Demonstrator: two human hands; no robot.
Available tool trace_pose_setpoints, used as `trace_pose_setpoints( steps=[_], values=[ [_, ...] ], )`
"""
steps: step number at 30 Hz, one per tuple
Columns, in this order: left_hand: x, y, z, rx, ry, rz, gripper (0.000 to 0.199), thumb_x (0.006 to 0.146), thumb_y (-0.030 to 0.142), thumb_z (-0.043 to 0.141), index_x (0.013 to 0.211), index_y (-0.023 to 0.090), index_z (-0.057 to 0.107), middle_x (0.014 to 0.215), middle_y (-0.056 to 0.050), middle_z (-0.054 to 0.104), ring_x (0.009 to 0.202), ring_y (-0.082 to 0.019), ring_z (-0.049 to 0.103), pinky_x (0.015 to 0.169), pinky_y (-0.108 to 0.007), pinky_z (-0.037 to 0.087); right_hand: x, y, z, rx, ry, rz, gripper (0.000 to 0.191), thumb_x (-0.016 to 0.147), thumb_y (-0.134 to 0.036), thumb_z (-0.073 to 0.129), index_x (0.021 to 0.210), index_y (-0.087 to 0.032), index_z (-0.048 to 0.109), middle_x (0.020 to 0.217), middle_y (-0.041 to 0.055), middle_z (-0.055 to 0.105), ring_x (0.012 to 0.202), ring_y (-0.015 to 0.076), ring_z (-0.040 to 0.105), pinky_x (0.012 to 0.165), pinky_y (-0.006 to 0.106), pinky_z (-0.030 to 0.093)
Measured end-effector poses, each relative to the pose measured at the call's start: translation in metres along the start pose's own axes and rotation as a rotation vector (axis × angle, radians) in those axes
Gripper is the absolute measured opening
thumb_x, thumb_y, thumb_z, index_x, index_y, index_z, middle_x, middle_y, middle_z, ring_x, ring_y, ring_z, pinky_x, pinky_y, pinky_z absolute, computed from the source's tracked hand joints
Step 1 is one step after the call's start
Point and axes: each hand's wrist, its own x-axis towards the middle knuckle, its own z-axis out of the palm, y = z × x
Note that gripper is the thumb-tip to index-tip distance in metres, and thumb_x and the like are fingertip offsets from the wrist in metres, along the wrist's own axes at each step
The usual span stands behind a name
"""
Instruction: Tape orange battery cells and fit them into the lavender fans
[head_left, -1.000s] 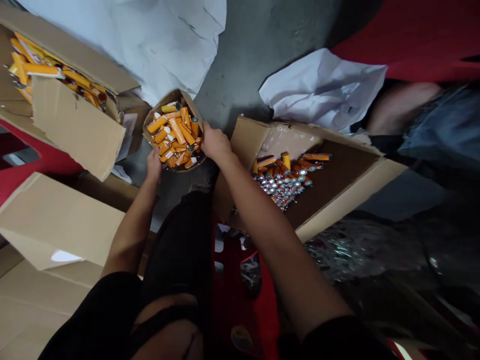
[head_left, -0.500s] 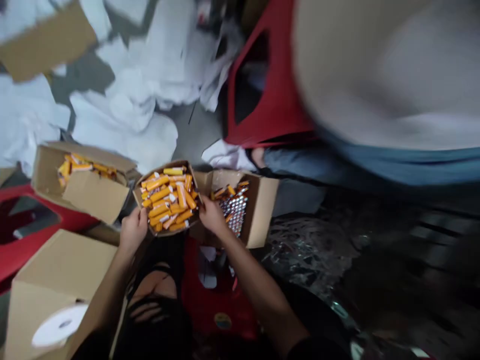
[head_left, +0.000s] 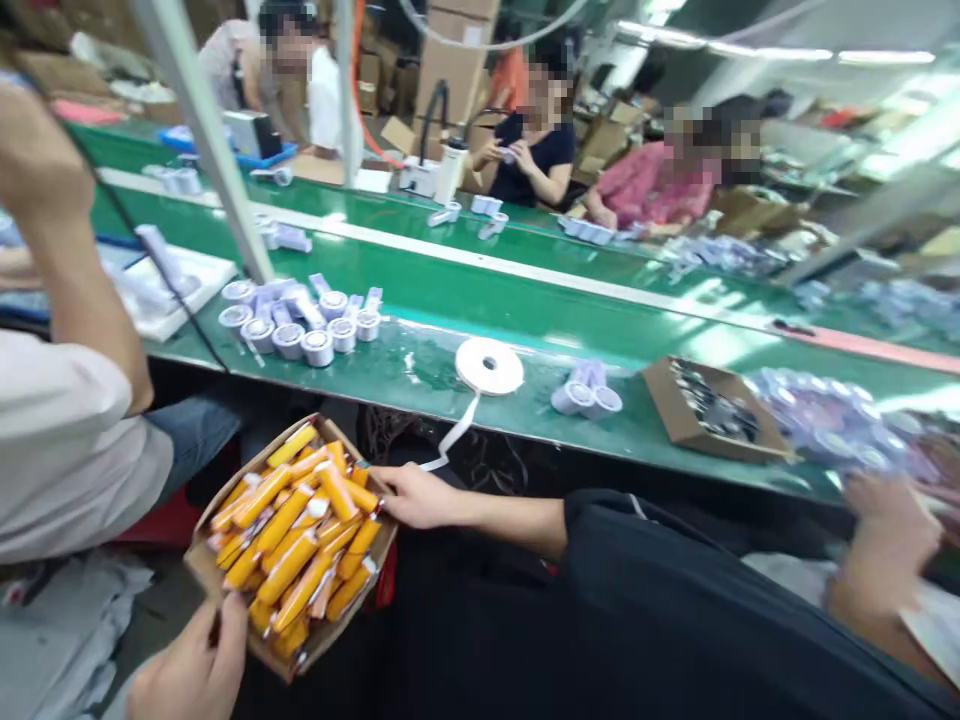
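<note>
Both my hands hold a small open cardboard box [head_left: 196,560] heaped with orange cylinders [head_left: 289,560] that look like battery cells. My left hand [head_left: 191,660] grips its near left corner, thumb over the rim. At the far right side, my right hand [head_left: 420,497] is closed on the edge, its fingers partly hidden by the wall. The box is tilted and held below the front edge of a green workbench [head_left: 420,385]. On the bench nearest my right hand lies a white tape roll [head_left: 489,366], its loose end hanging down.
White-lilac plastic parts [head_left: 300,320] stand in a group on the bench, with more [head_left: 587,390] farther right. A carton of small dark parts [head_left: 712,410] sits near the edge. Co-workers flank me: an arm [head_left: 82,230] left, a hand [head_left: 885,550] right. Others sit across. A metal post [head_left: 206,140] rises left.
The view has swung from the floor cartons and red stools up to the workbench. The box of orange cylinders has come away from the other cartons, still in both my hands.
</note>
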Motion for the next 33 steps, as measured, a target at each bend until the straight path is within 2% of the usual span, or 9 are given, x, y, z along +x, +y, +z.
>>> trace_pose_setpoints(
  steps=[4, 7, 10, 12, 15, 22, 27, 30, 33],
  values=[
    [0.095, 0.134, 0.004, -0.017, -0.040, 0.097, 0.040, 0.092, 0.048, 0.048, 0.068, 0.026, 0.072, 0.064, -0.007, 0.069, 0.057, -0.022, 0.062, 0.060, -0.033, 0.038, -0.103, 0.023, -0.101, 0.059, 0.270, 0.124, 0.023, 0.089, -0.019, 0.058, 0.101, -0.018, 0.077, 0.092, 0.0012, 0.080, 0.083, 0.0194, 0.071, 0.074, 0.025, 0.050],
    [0.156, 0.232, 0.014, -0.079, -0.156, 0.145, 0.046, 0.093, 0.049, 0.043, 0.059, 0.023, 0.057, 0.056, -0.004, 0.060, 0.057, -0.019, 0.056, 0.062, -0.031, 0.034, -0.153, 0.040, -0.156, 0.050, 0.406, 0.175, 0.029, 0.086, -0.019, 0.058, 0.105, -0.017, 0.079, 0.105, 0.0041, 0.084, 0.095, 0.0238, 0.075, 0.083, 0.028, 0.053],
    [0.189, 0.285, 0.027, -0.084, -0.233, 0.160, 0.041, 0.090, 0.044, 0.042, 0.056, 0.022, 0.048, 0.057, -0.004, 0.057, 0.061, -0.018, 0.052, 0.064, -0.030, 0.033, -0.175, 0.056, -0.183, 0.074, 0.436, 0.189, 0.030, 0.085, -0.018, 0.058, 0.106, -0.018, 0.080, 0.107, 0.0047, 0.085, 0.097, 0.0256, 0.077, 0.086, 0.030, 0.055],
    [0.194, 0.293, 0.031, -0.066, -0.254, 0.162, 0.041, 0.089, 0.046, 0.042, 0.056, 0.022, 0.048, 0.058, -0.003, 0.058, 0.062, -0.018, 0.051, 0.064, -0.030, 0.033, -0.178, 0.065, -0.185, 0.122, 0.431, 0.191, 0.030, 0.085, -0.019, 0.059, 0.106, -0.019, 0.081, 0.103, 0.0041, 0.085, 0.093, 0.0253, 0.076, 0.084, 0.031, 0.056],
    [0.188, 0.282, 0.027, -0.044, -0.276, 0.122, 0.045, 0.089, 0.053, 0.043, 0.057, 0.022, 0.051, 0.059, -0.002, 0.057, 0.062, -0.017, 0.049, 0.062, -0.029, 0.032, -0.172, 0.075, -0.172, 0.221, 0.403, 0.155, 0.028, 0.087, -0.020, 0.061, 0.105, -0.020, 0.082, 0.097, 0.0031, 0.084, 0.087, 0.0243, 0.074, 0.079, 0.030, 0.056],
    [0.181, 0.235, -0.018, 0.065, -0.288, -0.049, 0.050, 0.085, 0.061, 0.045, 0.059, 0.021, 0.059, 0.060, -0.001, 0.058, 0.065, -0.019, 0.051, 0.062, -0.027, 0.035, -0.115, 0.076, -0.137, 0.284, 0.280, 0.050, 0.018, 0.092, -0.023, 0.064, 0.100, -0.018, 0.080, 0.087, 0.0013, 0.080, 0.078, 0.0193, 0.070, 0.071, 0.025, 0.052],
    [0.238, 0.222, -0.035, 0.126, -0.155, -0.067, 0.046, 0.088, 0.053, 0.049, 0.055, 0.021, 0.055, 0.058, -0.001, 0.054, 0.067, -0.019, 0.052, 0.065, -0.028, 0.032, -0.049, 0.063, -0.149, 0.187, 0.287, 0.071, 0.022, 0.097, -0.022, 0.062, 0.110, -0.020, 0.079, 0.094, 0.0016, 0.082, 0.082, 0.0193, 0.073, 0.075, 0.024, 0.053],
    [0.289, 0.222, -0.021, -0.006, -0.094, -0.052, 0.041, 0.086, 0.044, 0.057, 0.053, 0.021, 0.056, 0.054, -0.001, 0.052, 0.066, -0.019, 0.048, 0.066, -0.031, 0.028, -0.029, 0.061, -0.162, 0.115, 0.337, 0.106, 0.028, 0.102, -0.024, 0.057, 0.123, -0.021, 0.076, 0.108, 0.0049, 0.084, 0.094, 0.0217, 0.076, 0.084, 0.027, 0.054],
    [0.324, 0.216, 0.006, -0.147, -0.084, -0.046, 0.037, 0.083, 0.042, 0.064, 0.054, 0.021, 0.061, 0.054, -0.002, 0.055, 0.067, -0.019, 0.049, 0.068, -0.031, 0.031, -0.037, 0.073, -0.178, 0.016, 0.359, 0.166, 0.029, 0.106, -0.036, 0.058, 0.120, -0.019, 0.078, 0.108, 0.0120, 0.084, 0.101, 0.0292, 0.078, 0.092, 0.034, 0.055]
  ],
)
